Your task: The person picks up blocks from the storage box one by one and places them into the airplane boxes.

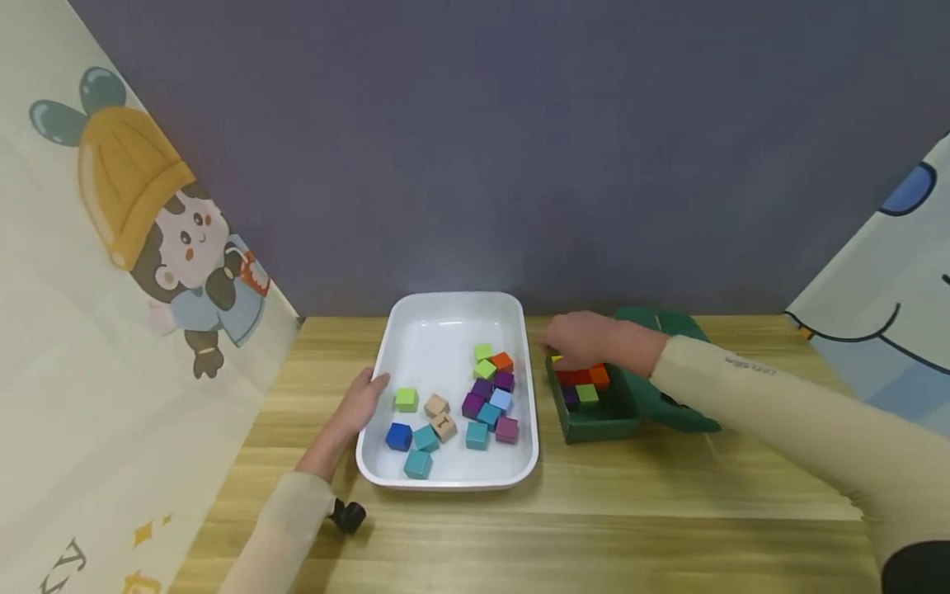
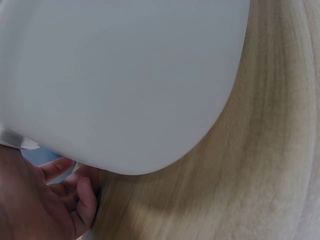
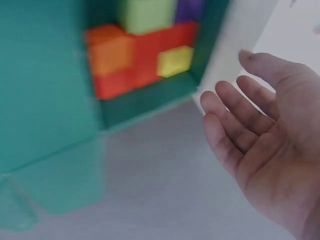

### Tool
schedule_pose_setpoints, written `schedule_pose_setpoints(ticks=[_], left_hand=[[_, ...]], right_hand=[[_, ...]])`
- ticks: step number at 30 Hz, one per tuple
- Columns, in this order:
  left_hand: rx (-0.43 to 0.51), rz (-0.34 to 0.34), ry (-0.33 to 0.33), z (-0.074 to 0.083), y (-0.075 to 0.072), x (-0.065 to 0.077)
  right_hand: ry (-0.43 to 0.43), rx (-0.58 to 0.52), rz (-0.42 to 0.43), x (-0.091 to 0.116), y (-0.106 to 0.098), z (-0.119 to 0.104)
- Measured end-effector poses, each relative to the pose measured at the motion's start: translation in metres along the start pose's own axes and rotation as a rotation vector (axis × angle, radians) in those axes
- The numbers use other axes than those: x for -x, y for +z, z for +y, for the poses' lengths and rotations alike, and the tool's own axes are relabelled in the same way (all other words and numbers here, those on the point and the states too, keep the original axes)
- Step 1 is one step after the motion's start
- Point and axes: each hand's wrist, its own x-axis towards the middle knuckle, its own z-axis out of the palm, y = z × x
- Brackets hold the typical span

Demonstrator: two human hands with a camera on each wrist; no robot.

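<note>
A white tray (image 1: 448,484) holds several loose cubes, among them a dark blue cube (image 1: 398,437), an orange cube (image 1: 501,362) and a wooden cube marked with a letter (image 1: 444,426). My left hand (image 1: 361,402) grips its left rim, thumb over the edge; the left wrist view shows curled fingers against the outer wall. To the right is an open green box (image 1: 603,431) with red, orange, yellow, lime and purple cubes in it. Over its far-left corner hovers my right hand (image 1: 582,338). Seen from the right wrist, that hand (image 3: 275,135) has loosely bent fingers and an empty palm.
The green box's lid (image 1: 668,404) lies folded back on the right, under my right forearm. A grey wall (image 1: 475,148) rises behind the wooden table (image 1: 631,536). Panels with cartoon drawings (image 1: 171,231) stand at both sides.
</note>
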Motion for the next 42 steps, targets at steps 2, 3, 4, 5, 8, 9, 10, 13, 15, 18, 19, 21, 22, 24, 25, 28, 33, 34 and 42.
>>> schedule_pose_setpoints(ticks=[2, 3, 4, 5, 8, 9, 10, 13, 15, 18, 19, 21, 22, 24, 25, 28, 33, 34, 42], left_hand=[[-0.002, 0.004, -0.002, 0.001, -0.001, 0.0], [-0.003, 0.006, -0.007, 0.001, -0.001, 0.0], [-0.002, 0.009, -0.011, 0.001, -0.002, 0.0], [-0.006, 0.008, -0.012, 0.001, -0.002, 0.0], [-0.007, 0.012, -0.02, 0.0, -0.001, -0.001], [-0.005, 0.012, -0.021, 0.0, -0.001, -0.001], [-0.004, 0.008, -0.017, 0.0, -0.001, -0.001], [0.01, 0.004, -0.024, 0.0, 0.0, -0.002], [0.018, 0.001, -0.021, 0.0, -0.001, -0.002], [0.025, 0.005, -0.018, 0.0, -0.002, -0.002], [0.026, 0.007, -0.016, 0.0, -0.003, -0.002], [0.027, 0.008, -0.014, 0.0, -0.002, -0.002], [0.028, 0.006, -0.013, 0.0, -0.002, -0.002], [0.028, 0.002, -0.012, 0.0, -0.001, -0.002], [0.027, 0.005, -0.016, 0.0, -0.001, -0.003], [0.029, 0.01, -0.019, 0.0, 0.001, -0.004], [0.023, 0.02, -0.018, -0.001, 0.0, -0.004], [0.018, 0.018, -0.019, 0.0, 0.0, -0.004], [0.006, 0.01, -0.021, -0.002, -0.002, -0.005]], right_hand=[[0.019, -0.026, 0.034, -0.016, -0.01, -0.011], [0.028, -0.05, 0.046, -0.025, -0.012, -0.016], [0.032, -0.078, 0.057, -0.034, -0.014, -0.022], [0.039, -0.108, 0.066, -0.043, -0.015, -0.026], [0.062, -0.141, 0.099, -0.069, -0.015, -0.038], [0.073, -0.141, 0.11, -0.076, -0.016, -0.041], [0.091, -0.141, 0.117, -0.083, -0.016, -0.044], [0.173, -0.157, 0.11, -0.103, -0.02, -0.052], [0.259, -0.196, 0.068, -0.114, -0.022, -0.057], [0.391, -0.287, 0.017, -0.126, -0.022, -0.063], [0.426, -0.306, 0.007, -0.129, -0.022, -0.066], [0.474, -0.32, 0.01, -0.133, -0.02, -0.07], [0.487, -0.308, 0.012, -0.135, -0.019, -0.072], [0.51, -0.274, 0.006, -0.138, -0.015, -0.075], [0.521, -0.256, 0.004, -0.139, -0.013, -0.075], [0.553, -0.224, -0.01, -0.143, -0.007, -0.076], [0.561, -0.251, -0.025, -0.145, -0.006, -0.074], [0.556, -0.269, -0.024, -0.143, -0.008, -0.073], [0.416, -0.092, -0.037, -0.125, -0.031, -0.068]])
